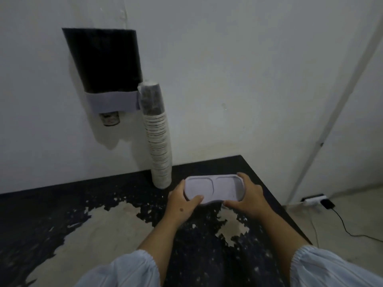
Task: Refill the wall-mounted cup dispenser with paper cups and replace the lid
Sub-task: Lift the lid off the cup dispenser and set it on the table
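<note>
Both hands, left hand (182, 201) and right hand (247, 198), curl their fingers round the lid (214, 188) low over the worktop (41, 214), right of the dispenser (105, 67), while the cup stack (158, 139) stands beside it, not yet loaded

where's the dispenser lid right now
In the head view the grey lid is low and right of centre over the black table, held at its ends by the left hand and right hand, just right of the cup stack.

Surfaces noted: worn table, plastic fittings.
Table (51, 204) top was black, coating flaked to pale patches. Lid (213, 188) looked matt grey plastic. Cup stack (158, 141) was paper, sleeved in glossy film.
</note>
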{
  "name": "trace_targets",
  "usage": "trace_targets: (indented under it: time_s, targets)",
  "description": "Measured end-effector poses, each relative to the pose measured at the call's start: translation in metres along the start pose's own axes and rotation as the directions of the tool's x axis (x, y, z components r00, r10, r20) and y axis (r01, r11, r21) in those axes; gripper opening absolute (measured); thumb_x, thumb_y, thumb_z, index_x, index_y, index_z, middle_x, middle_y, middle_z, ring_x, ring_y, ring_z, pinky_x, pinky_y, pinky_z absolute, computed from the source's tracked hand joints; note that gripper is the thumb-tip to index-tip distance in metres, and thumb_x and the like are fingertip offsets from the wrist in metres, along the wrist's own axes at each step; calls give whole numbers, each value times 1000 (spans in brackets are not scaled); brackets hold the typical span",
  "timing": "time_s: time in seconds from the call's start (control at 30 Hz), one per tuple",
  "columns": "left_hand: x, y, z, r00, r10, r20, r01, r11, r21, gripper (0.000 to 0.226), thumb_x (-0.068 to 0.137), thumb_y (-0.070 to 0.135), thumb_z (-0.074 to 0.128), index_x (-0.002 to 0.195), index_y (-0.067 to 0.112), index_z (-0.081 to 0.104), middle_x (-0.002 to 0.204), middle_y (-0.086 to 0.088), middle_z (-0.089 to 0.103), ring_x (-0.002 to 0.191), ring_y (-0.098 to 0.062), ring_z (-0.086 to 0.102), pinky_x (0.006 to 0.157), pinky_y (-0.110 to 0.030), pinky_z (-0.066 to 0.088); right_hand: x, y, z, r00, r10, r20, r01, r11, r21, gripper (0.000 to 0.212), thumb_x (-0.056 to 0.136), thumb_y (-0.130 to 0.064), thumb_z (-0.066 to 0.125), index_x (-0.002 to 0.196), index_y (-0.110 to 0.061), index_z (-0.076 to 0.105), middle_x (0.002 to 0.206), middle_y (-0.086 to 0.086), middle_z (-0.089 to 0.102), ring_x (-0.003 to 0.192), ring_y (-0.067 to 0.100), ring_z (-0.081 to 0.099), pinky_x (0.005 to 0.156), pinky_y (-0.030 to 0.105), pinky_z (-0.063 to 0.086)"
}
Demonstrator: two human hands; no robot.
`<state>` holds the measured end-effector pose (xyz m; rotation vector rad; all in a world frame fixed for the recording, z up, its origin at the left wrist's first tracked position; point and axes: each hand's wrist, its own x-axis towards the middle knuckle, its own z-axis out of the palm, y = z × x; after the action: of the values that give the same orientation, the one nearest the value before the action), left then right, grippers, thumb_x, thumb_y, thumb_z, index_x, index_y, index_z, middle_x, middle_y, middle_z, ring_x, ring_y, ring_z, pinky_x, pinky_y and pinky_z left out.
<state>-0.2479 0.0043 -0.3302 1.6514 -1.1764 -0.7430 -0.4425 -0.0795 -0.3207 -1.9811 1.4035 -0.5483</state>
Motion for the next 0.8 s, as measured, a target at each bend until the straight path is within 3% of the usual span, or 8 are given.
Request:
trace_targets:
  time_s: [0.17,0.23,0.37,0.53,0.67,0.8]
  targets:
    - [-17,-34,31,991,-137,-9,137,987,88,50,78,27,71,123,17,52,124,-1,52,112,-16,51,98,-31,44,-18,43,29,994,89,63,-88,996,-14,98,63,-38,82,142,-26,24,138,4,44,128,33,30,99,44,37]
    - [-23,-44,41,983,-184,-21,185,975,123,53,79,28,69,127,16,49,126,-4,46,111,-15,47,97,-27,41,-24,58,39,990,120,80,-119,993,-21,98,63,-37,81,142,-26,24,140,3,43,130,33,29,101,44,35]
    - [-37,-61,58,966,-258,11,254,956,144,53,80,28,68,129,18,49,131,-7,43,114,-19,49,102,-33,43,-35,80,52,982,153,114,-146,987,-68,97,58,-41,81,138,-29,27,137,-3,45,128,26,38,103,41,31]
    - [-51,-74,71,935,-346,70,338,935,110,58,79,23,69,132,18,45,133,-4,44,118,-18,48,101,-35,44,-39,97,63,969,180,172,-159,979,-126,91,58,-41,78,135,-32,30,136,-4,46,126,24,41,105,44,32]
    - [-57,-78,71,927,-363,94,356,931,83,64,79,22,69,136,18,40,132,0,46,122,-20,47,105,-36,40,-38,99,69,961,206,183,-181,973,-145,93,68,-34,76,142,-34,20,146,-4,34,131,30,33,106,48,33]
    - [-54,-81,66,922,-363,132,354,931,90,50,80,19,68,126,19,48,126,-4,54,118,-20,51,101,-37,45,-32,95,72,952,209,225,-177,972,-153,102,70,-34,76,146,-32,10,153,-1,23,136,31,28,109,51,31]
